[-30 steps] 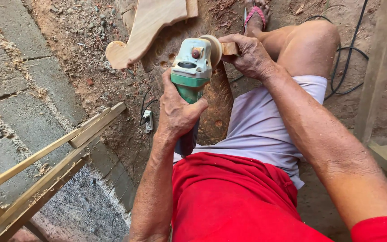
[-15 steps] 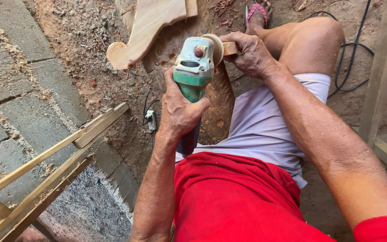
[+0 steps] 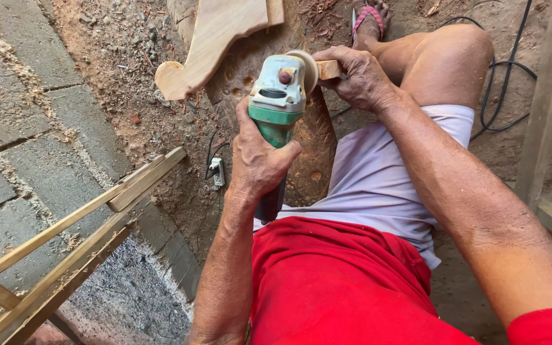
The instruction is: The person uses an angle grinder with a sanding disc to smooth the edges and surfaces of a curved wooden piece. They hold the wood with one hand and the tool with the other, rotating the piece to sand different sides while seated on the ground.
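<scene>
My left hand grips the body of a green and grey angle grinder with a tan sanding disc at its head. My right hand holds a small wooden block pressed against that disc. Both hands work above a wooden stump marked with holes, between my knees. I sit in a red shirt and pale shorts, my right knee raised.
A curved, carved wooden piece leans at the top. A slatted wooden frame lies at the lower left on concrete blocks. A white power socket and black cables lie on the dirt. Wooden posts stand at the right.
The view has shifted slightly; both hands keep their grip, with the block held against the sanding disc.
</scene>
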